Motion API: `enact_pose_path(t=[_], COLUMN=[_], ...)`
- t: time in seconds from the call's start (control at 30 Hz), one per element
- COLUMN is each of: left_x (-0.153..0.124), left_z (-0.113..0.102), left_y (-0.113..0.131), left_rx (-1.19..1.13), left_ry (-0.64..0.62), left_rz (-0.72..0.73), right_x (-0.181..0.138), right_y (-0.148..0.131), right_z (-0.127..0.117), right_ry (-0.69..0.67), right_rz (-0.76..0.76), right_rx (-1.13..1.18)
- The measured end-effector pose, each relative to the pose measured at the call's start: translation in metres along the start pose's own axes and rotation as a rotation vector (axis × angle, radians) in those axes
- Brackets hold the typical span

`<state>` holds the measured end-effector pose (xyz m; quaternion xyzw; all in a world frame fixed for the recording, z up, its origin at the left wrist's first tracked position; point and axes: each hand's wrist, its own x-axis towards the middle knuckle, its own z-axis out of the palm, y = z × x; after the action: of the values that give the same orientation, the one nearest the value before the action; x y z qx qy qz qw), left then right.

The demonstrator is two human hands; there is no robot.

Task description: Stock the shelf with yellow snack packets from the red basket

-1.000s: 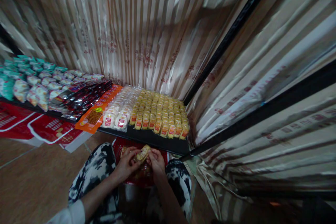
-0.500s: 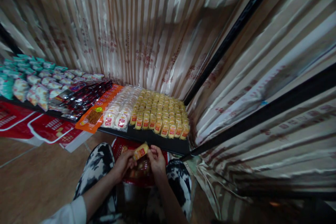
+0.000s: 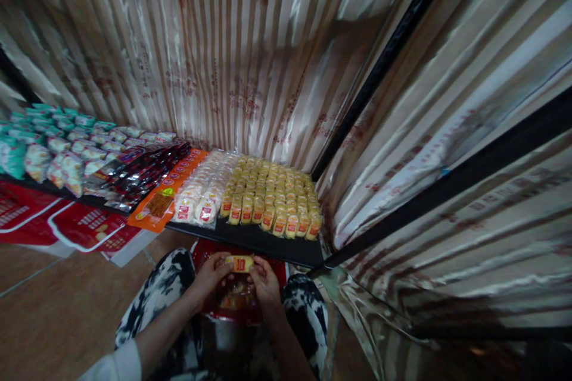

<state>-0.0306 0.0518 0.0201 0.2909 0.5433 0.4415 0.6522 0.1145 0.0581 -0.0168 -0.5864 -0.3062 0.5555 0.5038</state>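
A small yellow wrapped snack cake (image 3: 240, 264) with a red and orange label is held level between my two hands, over a red bag (image 3: 241, 309) between my knees. My left hand (image 3: 213, 274) pinches its left end. At the right end, the fingers of my right hand (image 3: 265, 278) are closed on it. Inside the bag, more wrapped items show dimly. Just beyond my hands, rows of matching yellow snack cakes (image 3: 272, 196) stand on a black shelf (image 3: 254, 239).
Left along the shelf lie white round wrapped packs (image 3: 199, 199), an orange packet (image 3: 163, 196), dark shiny packets (image 3: 145, 169), and white and teal pouches (image 3: 58, 143). Red bags (image 3: 89, 220) stand below. A black post (image 3: 370, 89) and striped curtain (image 3: 250, 71) border the shelf.
The snack cake has turned from tilted to level, its label now facing me. Both hands still hold it, and my left hand has shifted slightly. The view has moved a little.
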Motion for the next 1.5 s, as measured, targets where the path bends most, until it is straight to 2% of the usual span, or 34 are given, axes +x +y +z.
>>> enact_pose_path(t=[0.13, 0.23, 0.33, 0.43, 0.53, 0.67, 0.87, 1.13, 1.27, 1.5], left_x=[0.010, 0.018, 0.024, 0.029, 0.033, 0.040, 0.048, 0.074, 0.088, 0.096], left_z=[0.003, 0.006, 0.008, 0.012, 0.017, 0.025, 0.034, 0.050, 0.061, 0.072], left_y=[-0.001, 0.002, 0.008, 0.015, 0.019, 0.019, 0.021, 0.033, 0.040, 0.039], left_rx=[0.038, 0.130, 0.302, 0.462, 0.563, 0.587, 0.495, 0.600, 0.687, 0.728], left_ry=[0.086, 0.075, 0.017, -0.009, -0.016, -0.049, 0.001, 0.118, 0.140, 0.164], left_rz=[0.092, 0.219, 0.321, 0.363, 0.395, 0.407, 0.328, 0.497, 0.563, 0.596], right_x=[0.001, 0.003, 0.005, 0.006, 0.006, 0.006, 0.013, 0.048, 0.065, 0.072], right_y=[0.012, 0.019, 0.019, 0.012, 0.005, -0.001, -0.015, -0.027, -0.025, -0.025], right_z=[0.000, -0.002, -0.006, -0.008, -0.007, -0.004, 0.000, 0.005, 0.008, 0.011], right_ry=[-0.041, -0.068, 0.003, 0.086, 0.059, -0.009, 0.065, 0.049, 0.097, 0.157], right_rz=[-0.021, -0.087, -0.197, -0.362, -0.477, -0.401, -0.391, -0.407, -0.449, -0.463], right_rx=[-0.019, -0.100, -0.214, -0.337, -0.405, -0.423, -0.434, -0.417, -0.378, -0.363])
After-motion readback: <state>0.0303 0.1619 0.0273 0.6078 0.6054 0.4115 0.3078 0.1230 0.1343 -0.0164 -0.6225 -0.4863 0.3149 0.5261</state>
